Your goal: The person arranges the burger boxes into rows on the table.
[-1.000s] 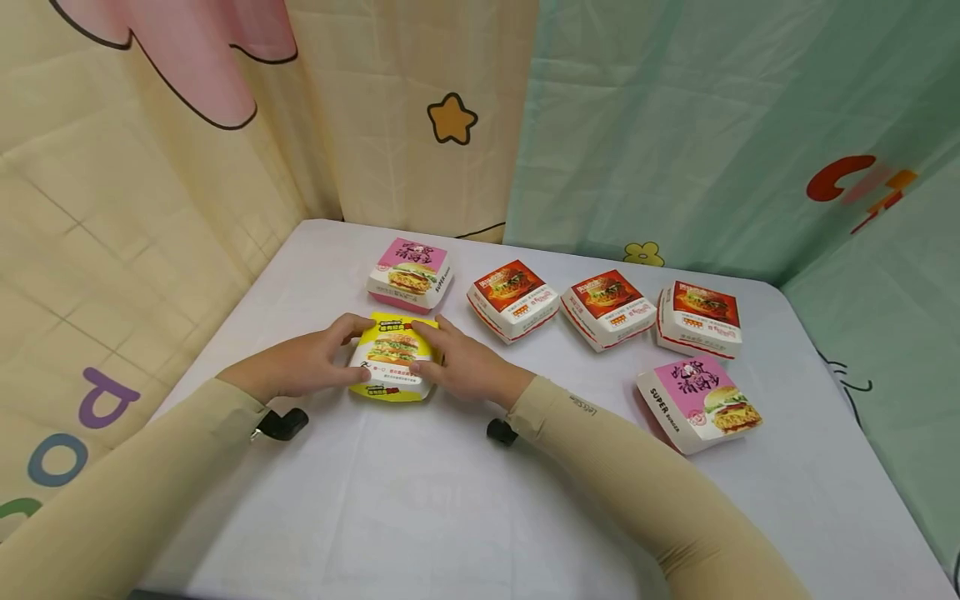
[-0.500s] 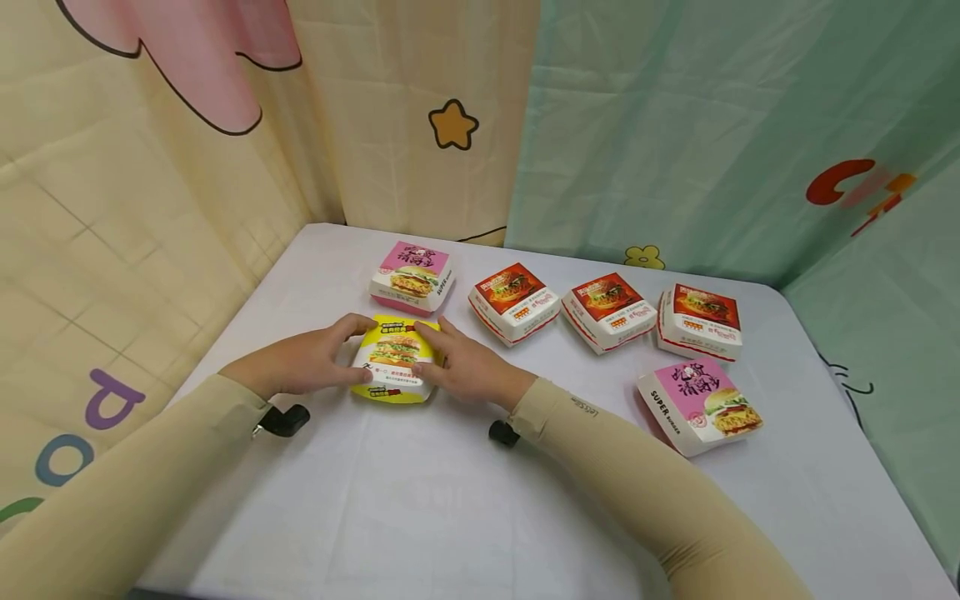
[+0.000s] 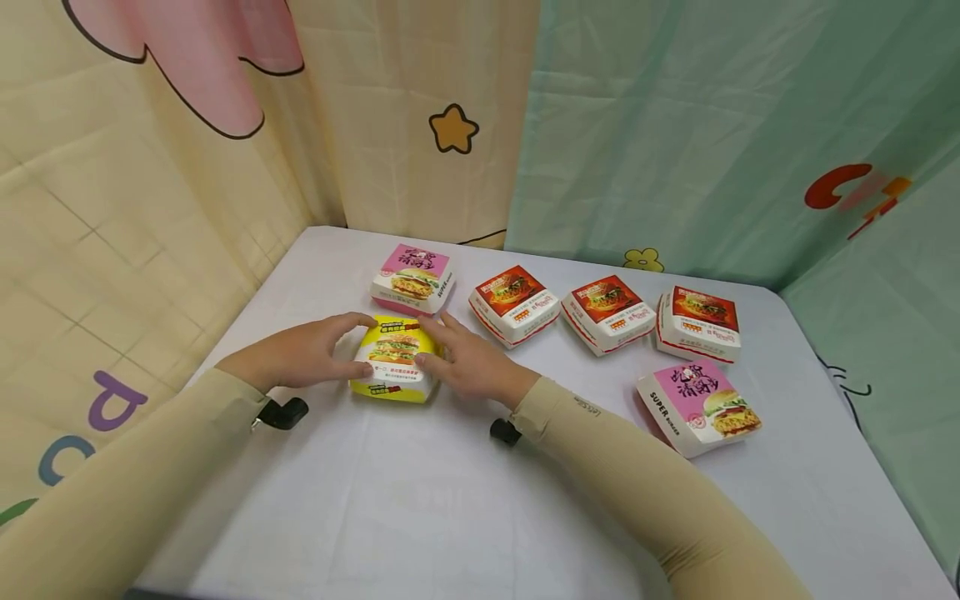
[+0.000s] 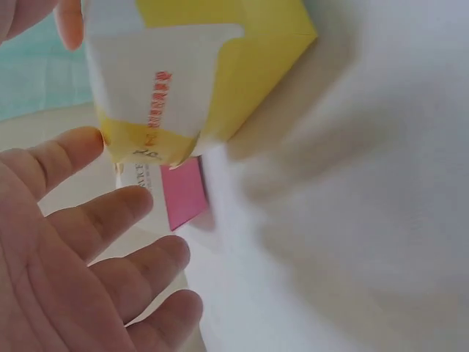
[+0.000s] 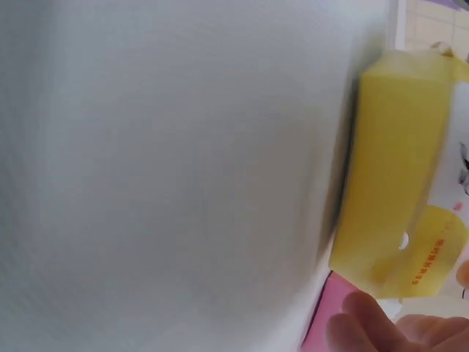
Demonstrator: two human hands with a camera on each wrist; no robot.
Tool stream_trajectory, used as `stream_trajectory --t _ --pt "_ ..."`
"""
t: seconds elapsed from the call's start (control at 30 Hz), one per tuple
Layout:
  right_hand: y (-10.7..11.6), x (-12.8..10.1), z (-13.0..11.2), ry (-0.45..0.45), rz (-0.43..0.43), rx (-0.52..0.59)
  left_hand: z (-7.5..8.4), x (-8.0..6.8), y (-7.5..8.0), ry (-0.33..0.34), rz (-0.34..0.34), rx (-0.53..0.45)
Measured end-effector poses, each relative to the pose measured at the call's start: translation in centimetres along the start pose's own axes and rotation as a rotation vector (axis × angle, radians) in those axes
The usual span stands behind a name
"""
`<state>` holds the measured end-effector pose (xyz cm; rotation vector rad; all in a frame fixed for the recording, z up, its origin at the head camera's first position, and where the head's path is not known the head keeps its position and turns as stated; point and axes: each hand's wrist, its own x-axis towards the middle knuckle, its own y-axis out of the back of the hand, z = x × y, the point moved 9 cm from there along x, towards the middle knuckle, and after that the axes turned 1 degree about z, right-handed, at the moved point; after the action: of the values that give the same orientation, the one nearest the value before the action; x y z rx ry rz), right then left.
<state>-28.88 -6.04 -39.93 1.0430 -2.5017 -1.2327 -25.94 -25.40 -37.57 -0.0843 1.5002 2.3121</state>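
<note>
Two hands are flanking a yellow burger box on a white counter.

Left of centre in the head view, the left hand (image 3: 303,357) is touching the yellow burger box (image 3: 395,358) with loosely spread fingers, while the right hand (image 3: 468,360) is resting fingertips on its other side, neither hand clamping it. Just above is sitting a pink box (image 3: 413,278); three red boxes (image 3: 604,313) are lining up rightward, another pink box (image 3: 701,404) lying lower right.
</note>
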Motion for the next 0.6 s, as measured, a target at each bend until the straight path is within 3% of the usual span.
stream_trajectory --t 0.33,0.6 --pt "3.5 0.6 0.1 -0.047 0.213 0.017 -1.6 2.4 4.0 0.054 0.178 -0.087" --pt "5.0 1.5 0.4 -0.116 0.247 0.046 -2.2 4.7 4.7 0.106 0.2 -0.142"
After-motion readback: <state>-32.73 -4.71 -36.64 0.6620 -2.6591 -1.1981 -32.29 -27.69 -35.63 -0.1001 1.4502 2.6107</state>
